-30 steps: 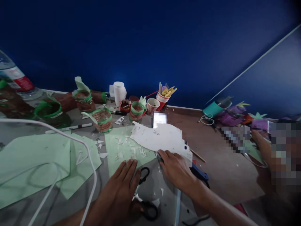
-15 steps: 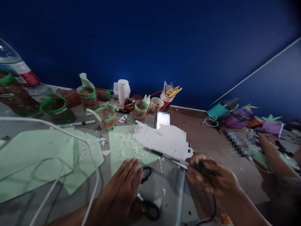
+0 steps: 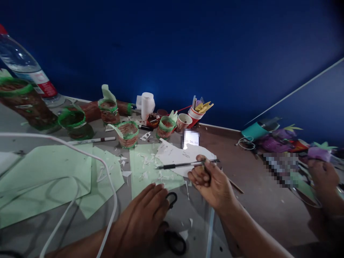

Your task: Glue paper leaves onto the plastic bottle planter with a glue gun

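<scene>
The right hand (image 3: 212, 184) is pinching the pen (image 3: 182, 165) above the white paper (image 3: 172, 154); holding nearer its tip would likely be steadier. The left hand (image 3: 145, 211) is lying flat beside black scissors (image 3: 167, 235).

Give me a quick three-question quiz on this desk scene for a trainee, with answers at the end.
1. Which of the wearer's hands holds the pen?
2. True or false: the bottle has a green cap.
3. Is the left hand nearest to a) the bottle, b) the black scissor handles, or c) the stacked cups?

Key: 1. The right hand. 2. False; it has a red cap. 3. b.
</scene>
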A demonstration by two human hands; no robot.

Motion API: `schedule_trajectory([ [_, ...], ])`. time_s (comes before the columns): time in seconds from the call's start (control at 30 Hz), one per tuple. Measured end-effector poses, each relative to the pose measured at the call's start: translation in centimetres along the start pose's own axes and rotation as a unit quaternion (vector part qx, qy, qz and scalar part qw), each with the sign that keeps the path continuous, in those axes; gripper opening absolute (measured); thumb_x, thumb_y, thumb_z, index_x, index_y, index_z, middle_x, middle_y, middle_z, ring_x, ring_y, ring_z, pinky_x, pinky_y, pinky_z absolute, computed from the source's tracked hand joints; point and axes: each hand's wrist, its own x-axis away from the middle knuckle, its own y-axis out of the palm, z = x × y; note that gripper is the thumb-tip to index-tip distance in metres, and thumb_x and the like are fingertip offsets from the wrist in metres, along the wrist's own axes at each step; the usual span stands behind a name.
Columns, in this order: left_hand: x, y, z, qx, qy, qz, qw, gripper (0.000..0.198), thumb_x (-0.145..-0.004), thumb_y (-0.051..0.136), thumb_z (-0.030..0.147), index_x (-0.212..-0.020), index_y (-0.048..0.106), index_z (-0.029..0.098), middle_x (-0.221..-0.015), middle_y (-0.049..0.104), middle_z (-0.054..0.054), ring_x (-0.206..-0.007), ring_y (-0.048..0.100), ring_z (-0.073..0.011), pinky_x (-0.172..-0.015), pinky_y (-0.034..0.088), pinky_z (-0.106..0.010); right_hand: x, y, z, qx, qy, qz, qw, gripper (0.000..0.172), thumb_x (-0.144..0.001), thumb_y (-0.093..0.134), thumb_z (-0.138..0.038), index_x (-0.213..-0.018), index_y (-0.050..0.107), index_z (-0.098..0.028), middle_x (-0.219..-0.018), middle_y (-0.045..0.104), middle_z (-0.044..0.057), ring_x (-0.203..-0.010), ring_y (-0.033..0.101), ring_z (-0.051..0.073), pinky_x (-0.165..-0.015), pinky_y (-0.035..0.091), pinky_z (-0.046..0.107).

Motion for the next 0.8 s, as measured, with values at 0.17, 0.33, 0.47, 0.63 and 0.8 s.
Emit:
schedule_trajectory([
  [0.17,0.3,0.9,0.5,-0.023,0.0,-0.076,0.997,0.046,-0.086,0.05,0.009,-0.131,0.054,0.015,-0.143,0.052,-0.011,-0.135,0.044,-0.0249,-0.116,0.033,-0.042,-1.5,1.2,0.5,-0.074,0.076,0.017,0.994,0.029,-0.084,0.059,-0.048,-0.078,0.059,-0.02,-0.046,0.047,-0.006,-0.039,0.032,0.009,-0.047,0.036,0.023],
  [0.33,0.3,1.1,0.6,0.004,-0.015,-0.129,0.992,0.055,-0.082,0.059,0.023,-0.135,0.05,0.011,-0.149,0.043,-0.017,-0.14,0.036,-0.0315,-0.115,0.032,-0.049,-1.8,2.0,1.3,-0.089,0.062,-0.017,0.994,0.023,-0.068,0.074,-0.033,-0.081,0.057,-0.023,-0.065,0.054,-0.004,-0.058,0.05,0.013,-0.068,0.049,0.031],
  [0.47,-0.1,1.0,0.7,0.044,-0.047,-0.181,0.981,0.075,-0.075,0.069,0.041,-0.139,0.046,0.008,-0.151,0.037,-0.023,-0.142,0.03,-0.0369,-0.114,0.029,-0.054,-1.8,2.0,3.0,-0.067,0.048,-0.004,0.997,0.023,-0.073,0.072,-0.034,-0.073,0.054,-0.021,-0.051,0.04,-0.009,-0.045,0.036,0.008,-0.06,0.046,0.025],
  [0.63,-0.6,-0.4,0.7,0.072,-0.065,-0.211,0.973,0.075,-0.077,0.069,0.04,-0.142,0.043,0.012,-0.155,0.028,-0.022,-0.144,0.025,-0.0365,-0.115,0.027,-0.054,-1.6,1.2,4.6,0.015,0.025,-0.025,0.999,0.038,-0.085,0.057,-0.054,-0.101,0.06,-0.02,-0.06,0.057,-0.002,-0.052,0.052,0.015,-0.052,0.043,0.027],
  [0.8,-0.3,-0.4,0.7,0.06,-0.047,-0.196,0.978,0.078,-0.077,0.069,0.038,-0.144,0.04,0.01,-0.154,0.028,-0.023,-0.142,0.027,-0.0385,-0.113,0.03,-0.054,-1.2,0.1,6.3,0.077,-0.033,-0.062,0.995,0.021,-0.077,0.072,-0.033,-0.082,0.056,-0.022,-0.071,0.055,-0.003,-0.062,0.05,0.012,-0.063,0.043,0.025],
])
